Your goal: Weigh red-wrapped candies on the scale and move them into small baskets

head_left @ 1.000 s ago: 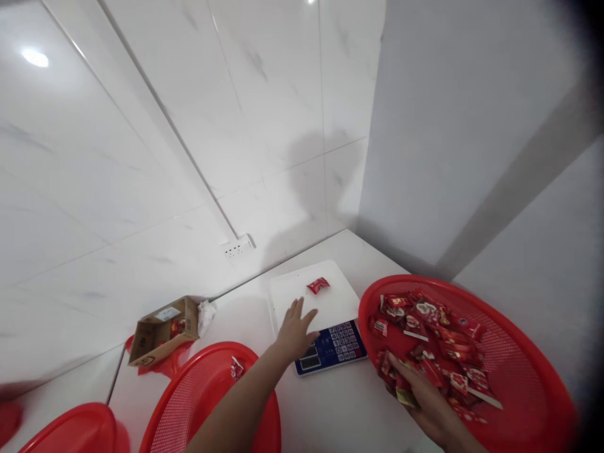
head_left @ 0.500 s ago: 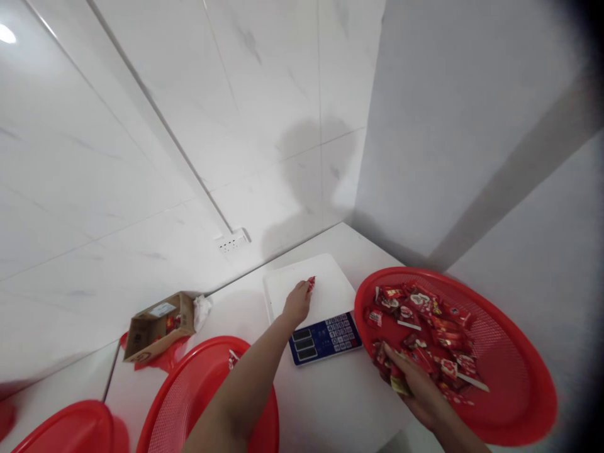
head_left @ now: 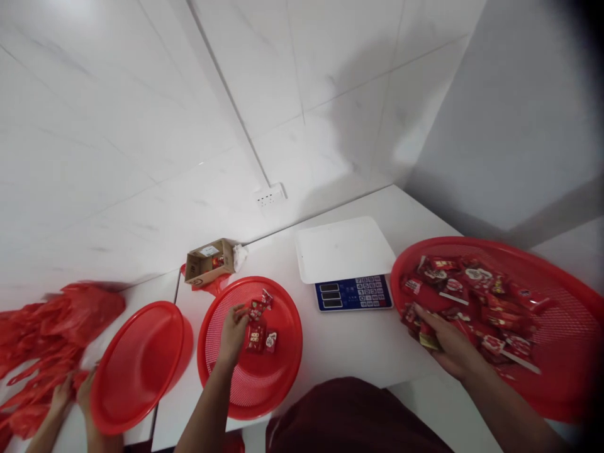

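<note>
My left hand (head_left: 233, 336) is over the middle red basket (head_left: 287, 384), its fingers pinched at the edge of a red-wrapped candy (head_left: 256, 309). A few more wrapped candies lie in that basket, among them a red packet (head_left: 255, 338) and a smaller red and white one (head_left: 270, 341). My right hand (head_left: 448, 345) is at the near left side of the larger red basket (head_left: 566, 327), closed around a bunch of wrapped candies (head_left: 427, 333). Beyond it, that basket holds a pile of red packets (head_left: 504, 314).
Between the baskets stands a digital scale (head_left: 353, 293) with a bare white pan (head_left: 344, 248). Leftward are a cardboard box (head_left: 210, 263), a red tub (head_left: 141, 365) and red plastic bags (head_left: 70, 321). Another person's hands (head_left: 61, 396) are beside the tub.
My left hand has moved from above the scale pan to the middle basket on the left. The view has shifted left, bringing another person's hands into sight. My right hand keeps its candies.
</note>
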`<state>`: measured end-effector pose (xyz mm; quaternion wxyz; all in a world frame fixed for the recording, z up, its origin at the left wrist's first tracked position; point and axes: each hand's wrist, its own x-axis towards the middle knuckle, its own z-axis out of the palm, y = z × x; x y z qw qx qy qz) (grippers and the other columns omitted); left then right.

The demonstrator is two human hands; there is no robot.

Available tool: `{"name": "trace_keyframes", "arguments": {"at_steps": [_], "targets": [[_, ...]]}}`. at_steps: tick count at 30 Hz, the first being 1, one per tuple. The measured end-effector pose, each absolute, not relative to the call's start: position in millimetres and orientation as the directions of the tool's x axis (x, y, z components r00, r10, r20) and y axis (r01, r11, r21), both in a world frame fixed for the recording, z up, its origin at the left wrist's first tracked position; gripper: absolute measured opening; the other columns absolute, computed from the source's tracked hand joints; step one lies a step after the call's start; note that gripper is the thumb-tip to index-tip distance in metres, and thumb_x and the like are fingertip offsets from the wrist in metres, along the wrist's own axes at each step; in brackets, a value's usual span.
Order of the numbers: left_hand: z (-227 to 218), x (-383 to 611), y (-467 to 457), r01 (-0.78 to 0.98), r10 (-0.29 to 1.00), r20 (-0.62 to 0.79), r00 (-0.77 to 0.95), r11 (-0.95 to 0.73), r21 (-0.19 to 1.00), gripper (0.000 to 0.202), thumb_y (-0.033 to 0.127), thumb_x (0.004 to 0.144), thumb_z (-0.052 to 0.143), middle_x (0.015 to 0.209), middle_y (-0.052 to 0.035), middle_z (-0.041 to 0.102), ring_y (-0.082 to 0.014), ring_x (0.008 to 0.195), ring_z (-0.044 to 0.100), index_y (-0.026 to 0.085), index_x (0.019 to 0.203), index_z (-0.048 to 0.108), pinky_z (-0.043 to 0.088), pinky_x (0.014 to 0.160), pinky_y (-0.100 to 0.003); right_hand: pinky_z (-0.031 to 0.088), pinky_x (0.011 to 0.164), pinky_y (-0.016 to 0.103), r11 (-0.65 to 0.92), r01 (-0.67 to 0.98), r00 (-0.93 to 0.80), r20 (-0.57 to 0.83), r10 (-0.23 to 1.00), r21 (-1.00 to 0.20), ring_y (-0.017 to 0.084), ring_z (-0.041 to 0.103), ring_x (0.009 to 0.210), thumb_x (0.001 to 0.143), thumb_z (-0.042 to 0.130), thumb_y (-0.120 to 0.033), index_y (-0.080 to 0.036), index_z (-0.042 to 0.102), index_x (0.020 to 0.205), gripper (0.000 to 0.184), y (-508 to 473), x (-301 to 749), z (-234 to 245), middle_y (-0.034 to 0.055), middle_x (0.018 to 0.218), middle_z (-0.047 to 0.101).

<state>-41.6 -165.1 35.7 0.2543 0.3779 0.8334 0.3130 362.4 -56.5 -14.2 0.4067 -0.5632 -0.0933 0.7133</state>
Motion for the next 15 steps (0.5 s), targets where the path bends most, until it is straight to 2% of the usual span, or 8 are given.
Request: {"name": "trace_keyframes", "arguments": {"at_steps": [2,4,6,9,11,15], "targets": [[20.1,-46.9,-181.3,0.541,0.773,-0.184,-0.607,0.571,0.617,0.046,0.025,0.079,0.041,0.125,-0.0172,0.05,-0.0232,0.115,0.048,0.011,0.123,0.038,0.039,0.096,-0.04,0.052,0.049,0.017,-0.645,-0.474,-0.04,-0.717,0.695,-0.599,0.01,0.061,0.055,0.07,0.066,-0.02,-0.021,0.065,0.07,0.002,-57.0,362.5,-15.7,-0.0023,0.066,0.067],[2.9,-42.2,-189.5,0.632,0.799,-0.194,-0.569,0.576,0.519,0.048,0.023,0.078,0.044,0.133,-0.0156,0.043,-0.0233,0.125,0.036,0.013,0.124,0.039,0.028,0.104,-0.041,0.052,0.048,0.016,-0.651,-0.469,-0.04,-0.721,0.691,-0.598,0.009,0.06,0.055,0.071,0.065,-0.019,-0.021,0.065,0.071,0.002,-57.3,362.2,-15.7,-0.0025,0.066,0.067],[-15.1,-30.6,-190.6,0.723,0.84,-0.233,-0.49,0.541,0.43,0.049,0.022,0.076,0.048,0.137,-0.0123,0.039,-0.024,0.13,0.028,0.017,0.124,0.043,0.022,0.107,-0.042,0.052,0.048,0.016,-0.659,-0.465,-0.035,-0.732,0.68,-0.591,0.009,0.06,0.054,0.072,0.063,-0.017,-0.021,0.065,0.071,0.004,-57.6,361.9,-14.6,-0.0028,0.066,0.067],[-41.4,-13.0,-184.5,0.823,0.865,-0.316,-0.39,0.482,0.302,0.056,0.022,0.07,0.057,0.144,-0.0088,0.029,-0.0305,0.134,0.014,0.024,0.125,0.045,0.016,0.105,-0.053,0.052,0.049,0.016,-0.663,-0.46,-0.036,-0.733,0.679,-0.591,0.009,0.06,0.055,0.072,0.064,-0.017,-0.02,0.065,0.072,0.003,-58.0,361.9,-13.1,-0.0024,0.067,0.067],[-55.8,-9.3,-180.6,0.864,0.86,-0.372,-0.35,0.45,0.228,0.06,0.02,0.067,0.06,0.145,-0.0076,0.028,-0.0331,0.134,0.013,0.028,0.124,0.046,0.013,0.103,-0.058,0.052,0.049,0.016,-0.661,-0.462,-0.05,-0.727,0.685,-0.591,0.009,0.06,0.055,0.071,0.065,-0.018,-0.02,0.066,0.072,0.002,-58.5,362.3,-12.6,-0.0018,0.067,0.067],[-67.6,-26.5,-183.9,0.894,0.834,-0.426,-0.35,0.433,0.114,0.063,0.021,0.067,0.06,0.144,-0.0083,0.03,-0.0316,0.134,0.017,0.028,0.127,0.043,0.016,0.103,-0.057,0.053,0.05,0.016,-0.654,-0.496,-0.073,-0.723,0.687,-0.571,0.009,0.06,0.056,0.069,0.067,-0.018,-0.02,0.065,0.071,0.003,-60.0,363.2,-12.1,-0.0025,0.065,0.066]]}}
